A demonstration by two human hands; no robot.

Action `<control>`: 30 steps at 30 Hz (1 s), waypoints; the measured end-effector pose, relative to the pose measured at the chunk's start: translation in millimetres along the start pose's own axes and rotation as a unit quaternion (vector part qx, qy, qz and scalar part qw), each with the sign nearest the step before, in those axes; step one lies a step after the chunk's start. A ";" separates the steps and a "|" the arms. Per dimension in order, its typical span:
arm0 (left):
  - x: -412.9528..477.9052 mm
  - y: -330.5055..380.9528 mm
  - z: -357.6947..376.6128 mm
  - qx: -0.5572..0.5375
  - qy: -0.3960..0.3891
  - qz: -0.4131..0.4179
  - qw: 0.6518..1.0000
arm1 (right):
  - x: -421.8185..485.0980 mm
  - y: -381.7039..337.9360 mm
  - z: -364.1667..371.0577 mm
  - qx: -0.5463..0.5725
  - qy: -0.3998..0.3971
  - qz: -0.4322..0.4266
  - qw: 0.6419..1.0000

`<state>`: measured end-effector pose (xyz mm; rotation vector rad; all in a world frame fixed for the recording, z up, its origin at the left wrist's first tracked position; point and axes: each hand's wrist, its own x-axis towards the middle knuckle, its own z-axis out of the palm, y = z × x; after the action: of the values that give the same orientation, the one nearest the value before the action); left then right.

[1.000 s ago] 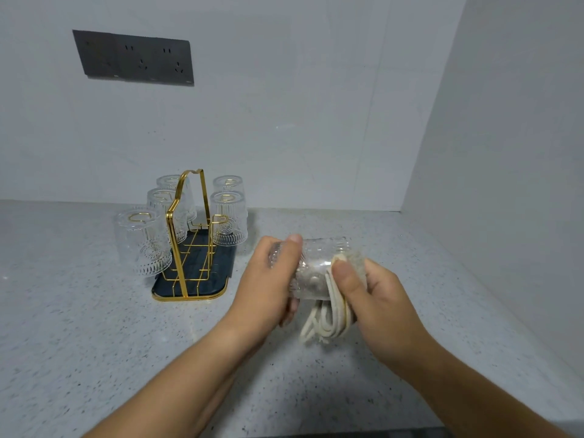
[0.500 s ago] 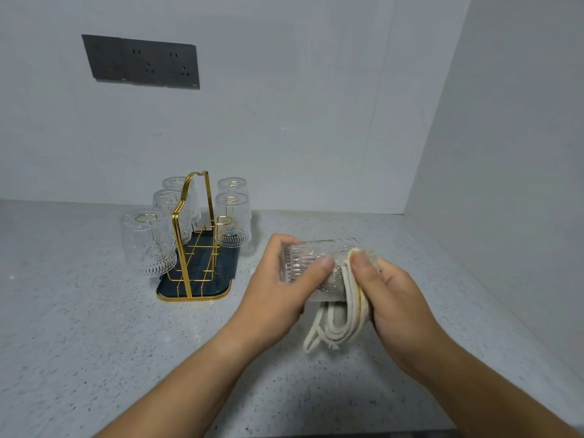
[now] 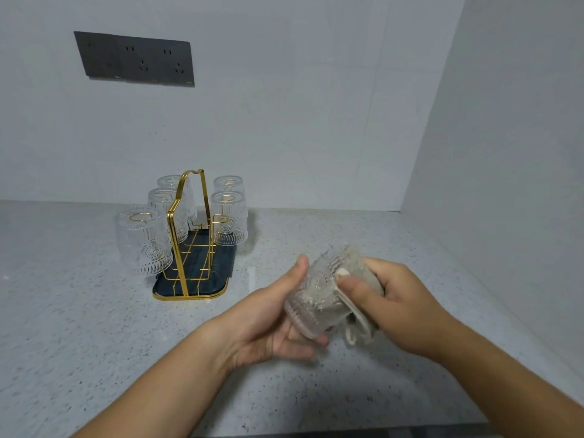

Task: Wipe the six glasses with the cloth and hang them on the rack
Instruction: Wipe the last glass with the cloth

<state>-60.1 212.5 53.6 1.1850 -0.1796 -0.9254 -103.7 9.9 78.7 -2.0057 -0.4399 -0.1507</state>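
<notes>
My left hand (image 3: 271,320) holds a clear ribbed glass (image 3: 316,295) tilted above the counter, thumb along its far side and fingers under its base. My right hand (image 3: 392,298) grips a beige cloth (image 3: 357,324) and presses it against the glass's side with the thumb. To the left stands a gold wire rack (image 3: 189,235) on a dark tray (image 3: 218,273). Several ribbed glasses hang upside down on its hooks, the nearest glass (image 3: 143,241) at the left front. The rack's right front hook (image 3: 219,219) is bare.
The speckled grey counter (image 3: 79,327) runs to a white back wall and a white side wall (image 3: 505,153) on the right. A dark socket panel (image 3: 134,60) is mounted on the back wall. The counter's front edge (image 3: 347,433) lies just below my forearms.
The glass has turned from lying sideways to a tilt with its base toward me. My left hand rolled palm-up under it, and my right thumb with the cloth slid onto its side.
</notes>
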 end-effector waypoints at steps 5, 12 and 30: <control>2.8 2.5 -3.6 0.170 -0.011 0.079 0.982 | 16.8 -3.3 -6.3 -0.015 -0.073 0.048 0.996; 9.3 -2.5 -1.1 0.128 0.014 0.127 0.984 | 25.2 3.0 -8.8 0.009 -0.056 0.029 0.998; 16.5 0.6 -9.2 -0.028 0.075 0.260 0.962 | 19.8 25.4 10.9 0.433 0.222 0.152 0.861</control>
<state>-44.0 207.6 44.9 1.0754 -0.3225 -0.3751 -76.9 14.1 58.1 -1.0712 0.1181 -0.1718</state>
